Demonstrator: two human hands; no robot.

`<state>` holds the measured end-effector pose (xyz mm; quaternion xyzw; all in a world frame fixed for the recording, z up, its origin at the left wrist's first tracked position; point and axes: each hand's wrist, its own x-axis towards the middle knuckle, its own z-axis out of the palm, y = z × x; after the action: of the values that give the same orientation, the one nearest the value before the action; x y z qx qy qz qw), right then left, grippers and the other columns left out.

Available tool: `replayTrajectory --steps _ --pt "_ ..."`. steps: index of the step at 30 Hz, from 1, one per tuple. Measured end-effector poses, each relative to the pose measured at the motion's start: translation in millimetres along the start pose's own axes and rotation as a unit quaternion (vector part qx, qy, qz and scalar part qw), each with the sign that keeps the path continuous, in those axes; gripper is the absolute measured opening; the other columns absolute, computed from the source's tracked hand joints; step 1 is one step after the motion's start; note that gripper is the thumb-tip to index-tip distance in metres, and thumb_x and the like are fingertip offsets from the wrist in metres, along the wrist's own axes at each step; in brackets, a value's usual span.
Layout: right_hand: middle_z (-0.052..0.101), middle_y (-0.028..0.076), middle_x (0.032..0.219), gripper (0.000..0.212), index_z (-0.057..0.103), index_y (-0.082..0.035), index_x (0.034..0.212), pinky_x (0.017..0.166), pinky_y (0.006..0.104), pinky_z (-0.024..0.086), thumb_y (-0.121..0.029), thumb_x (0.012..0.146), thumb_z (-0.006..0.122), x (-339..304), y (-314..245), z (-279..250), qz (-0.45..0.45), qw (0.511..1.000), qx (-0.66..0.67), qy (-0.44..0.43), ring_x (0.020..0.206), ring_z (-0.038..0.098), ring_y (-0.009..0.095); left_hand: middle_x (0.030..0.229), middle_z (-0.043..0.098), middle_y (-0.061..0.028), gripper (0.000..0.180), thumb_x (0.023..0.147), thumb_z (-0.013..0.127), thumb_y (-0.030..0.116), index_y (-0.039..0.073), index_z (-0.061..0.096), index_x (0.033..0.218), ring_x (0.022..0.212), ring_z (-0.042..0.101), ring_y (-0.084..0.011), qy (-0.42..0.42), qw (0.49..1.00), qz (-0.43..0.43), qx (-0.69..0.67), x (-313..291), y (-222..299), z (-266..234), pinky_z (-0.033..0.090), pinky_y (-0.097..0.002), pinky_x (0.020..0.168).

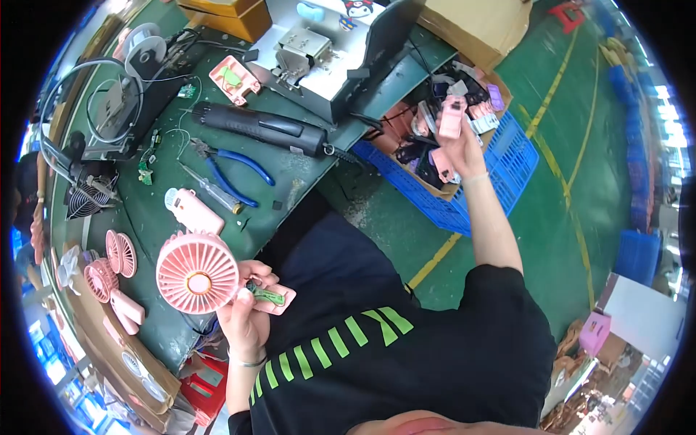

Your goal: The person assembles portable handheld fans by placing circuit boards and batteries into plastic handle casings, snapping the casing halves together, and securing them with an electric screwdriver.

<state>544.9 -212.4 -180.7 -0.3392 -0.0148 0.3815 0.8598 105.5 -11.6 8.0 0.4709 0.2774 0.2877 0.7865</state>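
My left hand (245, 322) grips a pink handheld fan (190, 255) near the table's front edge. The fan's round grille faces up, and its handle lies exposed, with a green part (267, 293) showing inside. Away to the right, my right hand (464, 154) reaches over a cardboard box (500, 85) of mixed small parts. Its fingers are closed around a pink plastic casing (451, 119), partly hiding it. A second pink piece (442, 163) rests in the box just below that hand. Behind the left hand's fan lies a pink handle shell (194, 210) on the green table.
On the table (156, 250) are a black electric screwdriver (257, 129), blue-handled pliers (235, 159), a screwdriver (210, 187), a solder wire spool (143, 51) and more pink fans (101, 279). A metal fixture (304, 54) stands farther back. A blue crate (518, 156) surrounds the box.
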Motion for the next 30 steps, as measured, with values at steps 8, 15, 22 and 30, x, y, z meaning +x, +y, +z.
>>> replayTrajectory --steps 8,15,22,30 --pt "0.053 0.023 0.127 0.054 0.039 0.004 0.136 0.102 0.0487 0.043 -0.031 0.095 0.050 -137.1 83.9 114.5 0.256 0.931 0.210 -0.155 0.114 0.057 0.036 0.113 0.058 -0.0218 0.036 0.090 0.059 0.020 -0.002 0.050 0.117 0.102 0.061 -0.0296 0.030 0.997 0.011 -0.066 -6.0 2.0 -1.6 0.049 -0.0453 0.093" --pt "0.053 0.024 0.125 0.060 0.037 0.004 0.136 0.096 0.0464 0.049 -0.037 0.095 0.049 -155.8 120.2 196.4 0.366 0.874 0.164 -0.273 0.109 0.060 0.038 0.120 0.057 -0.0222 0.032 0.094 0.051 0.014 -0.001 0.046 0.122 0.109 0.059 -0.0291 0.082 0.985 0.026 -0.152 -30.7 8.5 -23.5 0.046 -0.0446 0.099" --pt "0.065 0.016 0.102 0.038 0.048 0.004 0.127 0.066 0.0289 0.055 -0.021 0.101 0.040 -160.3 144.4 298.1 0.266 0.869 -0.266 -0.323 0.083 0.068 0.023 0.121 0.057 -0.0213 0.029 0.097 0.049 0.013 0.000 0.047 0.122 0.110 0.059 -0.0276 0.095 0.972 0.016 -0.214 -49.8 8.3 -46.3 0.049 -0.0423 0.096" --pt "0.063 0.012 0.096 0.027 0.059 -0.001 0.116 0.071 0.0263 0.049 -0.003 0.090 0.057 -130.7 193.6 365.8 -0.157 0.684 -0.570 -0.426 0.083 0.063 0.017 0.121 0.058 -0.0160 0.027 0.098 0.049 0.017 0.003 0.050 0.120 0.111 0.059 -0.0230 0.104 0.926 0.013 -0.363 -52.7 14.4 -69.6 0.048 -0.0409 0.099"
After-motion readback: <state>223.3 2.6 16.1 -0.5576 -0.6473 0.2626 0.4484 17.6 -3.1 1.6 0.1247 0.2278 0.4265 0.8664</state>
